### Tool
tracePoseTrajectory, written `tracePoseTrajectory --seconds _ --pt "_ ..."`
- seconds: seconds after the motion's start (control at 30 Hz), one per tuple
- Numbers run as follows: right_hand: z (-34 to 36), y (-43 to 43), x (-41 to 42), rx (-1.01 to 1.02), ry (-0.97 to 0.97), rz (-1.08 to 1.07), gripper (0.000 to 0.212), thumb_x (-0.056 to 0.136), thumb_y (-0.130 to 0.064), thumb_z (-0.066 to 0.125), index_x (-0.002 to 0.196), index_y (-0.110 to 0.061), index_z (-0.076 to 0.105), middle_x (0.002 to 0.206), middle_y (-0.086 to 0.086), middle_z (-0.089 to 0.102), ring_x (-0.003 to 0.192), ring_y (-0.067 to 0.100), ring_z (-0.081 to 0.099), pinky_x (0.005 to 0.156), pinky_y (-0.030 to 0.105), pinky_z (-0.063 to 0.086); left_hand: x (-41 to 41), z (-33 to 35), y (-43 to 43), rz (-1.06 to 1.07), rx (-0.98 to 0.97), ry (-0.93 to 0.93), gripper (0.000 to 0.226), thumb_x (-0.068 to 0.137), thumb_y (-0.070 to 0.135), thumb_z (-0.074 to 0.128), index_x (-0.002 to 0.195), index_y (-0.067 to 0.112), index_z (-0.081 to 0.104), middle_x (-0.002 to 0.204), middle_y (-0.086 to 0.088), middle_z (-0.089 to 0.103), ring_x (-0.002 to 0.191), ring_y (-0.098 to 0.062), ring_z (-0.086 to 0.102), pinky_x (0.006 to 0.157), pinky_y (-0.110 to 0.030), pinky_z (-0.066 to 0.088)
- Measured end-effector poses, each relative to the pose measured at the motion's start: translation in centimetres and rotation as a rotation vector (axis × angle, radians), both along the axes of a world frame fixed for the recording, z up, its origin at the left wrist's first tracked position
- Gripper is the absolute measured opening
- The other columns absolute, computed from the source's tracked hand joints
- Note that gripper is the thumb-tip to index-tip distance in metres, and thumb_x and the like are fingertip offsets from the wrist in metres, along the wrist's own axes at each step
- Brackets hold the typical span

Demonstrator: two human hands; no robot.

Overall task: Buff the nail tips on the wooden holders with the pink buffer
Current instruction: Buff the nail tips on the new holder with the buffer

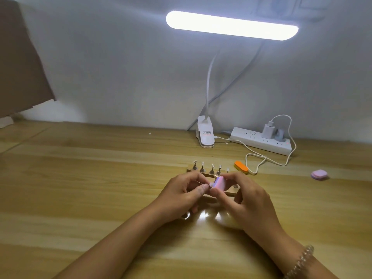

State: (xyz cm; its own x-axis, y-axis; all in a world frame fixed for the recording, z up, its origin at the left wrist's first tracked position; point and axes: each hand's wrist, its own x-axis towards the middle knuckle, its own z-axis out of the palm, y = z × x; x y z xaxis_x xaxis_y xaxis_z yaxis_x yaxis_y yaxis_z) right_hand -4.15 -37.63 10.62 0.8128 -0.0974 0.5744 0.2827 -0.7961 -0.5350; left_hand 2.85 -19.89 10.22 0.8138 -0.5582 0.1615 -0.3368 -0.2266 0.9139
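Head view. The person's left hand [181, 191] and right hand [246, 197] meet above the light wooden table [84, 178], just in front of the camera.

Right hand: its grip is closed on a small pink rectangular buffer block [220, 183], thumb beneath and fingers over the top. The block is held off the table, tilted, with one end turned towards the left hand.

Left hand: its grip pinches a small pale nail tip [210, 185] between thumb and forefinger. The tip touches the end of the buffer. Whether a stand is attached to it cannot be told; the fingers hide it.

A near wooden holder strip [230, 193] lies on the table directly under the hands and is mostly covered by them. A rear wooden holder strip [189, 169] lies just behind, carrying a row of small metal stands topped with clear nail tips [202, 167].

Other items on the table:
- an orange oval buffer [241, 167], just right of the rear strip;
- a small lilac square pad [319, 174], well apart at the right;
- a white clip-on lamp base [205, 134] near the wall, its lit bar [231, 25] overhead;
- a white power strip [259, 140] holding a white charger plug [267, 130], with a white cable [261, 157] looping from it.

A beaded bracelet [302, 260] sits on the right wrist.
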Motion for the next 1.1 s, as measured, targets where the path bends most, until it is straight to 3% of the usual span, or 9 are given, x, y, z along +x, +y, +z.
tracePoseTrajectory --seconds 0.17,0.3,0.43,0.53,0.6,0.73,0.83,1.0,1.1 --pt "-0.3 0.9 -0.5 -0.121 -0.001 0.080 0.037 0.079 -0.059 0.064 0.107 -0.034 0.061 0.089 -0.025 0.059 0.063 -0.019 0.046 0.052 0.014 0.035 0.1 -0.1 0.0 0.002 -0.015 -0.018 0.017 0.101 0.015 0.052 0.091 0.024 0.062 0.075 -0.014 0.071 0.046 -0.012 0.052 0.045 -0.027 0.044" --pt "-0.1 0.1 0.1 -0.035 0.013 -0.011 0.035 0.078 -0.053 0.071 0.103 -0.029 0.064 0.089 -0.018 0.062 0.059 -0.009 0.048 0.055 0.022 0.041 0.0 -0.1 -0.1 0.016 0.002 -0.031 0.022 0.101 0.017 0.055 0.087 0.032 0.062 0.067 0.004 0.067 0.046 -0.011 0.053 0.041 -0.023 0.042" --pt "-0.4 0.7 -0.2 -0.125 0.002 0.050 0.034 0.079 -0.053 0.069 0.104 -0.031 0.062 0.091 -0.024 0.057 0.063 -0.017 0.048 0.051 0.012 0.036 0.0 0.2 0.0 0.021 -0.033 -0.021 0.025 0.101 0.014 0.053 0.087 0.032 0.063 0.069 0.000 0.065 0.045 -0.010 0.053 0.040 -0.018 0.039" --pt "-0.2 0.3 -0.1 0.002 -0.024 0.029 0.043 0.077 -0.067 0.061 0.103 -0.032 0.063 0.089 -0.022 0.060 0.058 0.003 0.055 0.053 0.023 0.046 0.0 0.3 -0.1 0.017 -0.040 0.015 0.019 0.102 0.016 0.054 0.090 0.028 0.063 0.072 0.010 0.069 0.046 -0.010 0.053 0.038 -0.020 0.042" --pt "-0.2 -0.1 0.2 0.073 -0.058 -0.009 0.046 0.076 -0.067 0.058 0.102 -0.029 0.064 0.087 -0.020 0.061 0.055 0.010 0.053 0.055 0.031 0.048 -0.1 0.4 -0.1 -0.003 -0.055 0.034 0.017 0.102 0.015 0.054 0.092 0.025 0.063 0.082 0.007 0.075 0.046 -0.009 0.053 0.038 -0.020 0.042" --pt "-0.3 0.6 -0.2 -0.057 -0.007 0.071 0.040 0.079 -0.060 0.065 0.105 -0.031 0.062 0.091 -0.021 0.061 0.061 -0.011 0.050 0.053 0.019 0.041 0.1 0.2 0.0 0.009 -0.056 0.025 0.014 0.100 0.011 0.055 0.094 0.019 0.064 0.071 0.004 0.069 0.049 -0.012 0.054 0.039 -0.021 0.043" --pt "-0.2 0.4 -0.1 -0.037 0.026 0.032 0.036 0.077 -0.052 0.072 0.104 -0.031 0.062 0.089 -0.020 0.063 0.060 -0.003 0.052 0.053 0.024 0.044 0.1 0.1 -0.1 0.015 -0.061 0.042 0.017 0.099 0.012 0.057 0.089 0.023 0.063 0.070 -0.001 0.068 0.048 -0.014 0.054 0.038 -0.021 0.041" --pt "-0.3 0.9 -0.5 -0.150 0.012 0.069 0.035 0.078 -0.056 0.067 0.103 -0.033 0.058 0.089 -0.023 0.061 0.062 -0.021 0.044 0.051 0.011 0.035 -0.1 0.2 -0.1 0.017 -0.057 0.064 0.015 0.099 0.010 0.057 0.089 0.020 0.059 0.072 -0.004 0.069 0.046 -0.010 0.054 0.039 -0.019 0.041" --pt "-0.1 0.3 -0.1 -0.034 0.013 0.034 0.037 0.076 -0.058 0.071 0.102 -0.033 0.060 0.087 -0.023 0.063 0.059 -0.008 0.051 0.053 0.023 0.044 -0.3 0.4 -0.2 0.018 -0.068 0.088 0.016 0.099 0.008 0.057 0.087 0.018 0.057 0.075 -0.004 0.069 0.047 -0.006 0.056 0.038 -0.016 0.040"
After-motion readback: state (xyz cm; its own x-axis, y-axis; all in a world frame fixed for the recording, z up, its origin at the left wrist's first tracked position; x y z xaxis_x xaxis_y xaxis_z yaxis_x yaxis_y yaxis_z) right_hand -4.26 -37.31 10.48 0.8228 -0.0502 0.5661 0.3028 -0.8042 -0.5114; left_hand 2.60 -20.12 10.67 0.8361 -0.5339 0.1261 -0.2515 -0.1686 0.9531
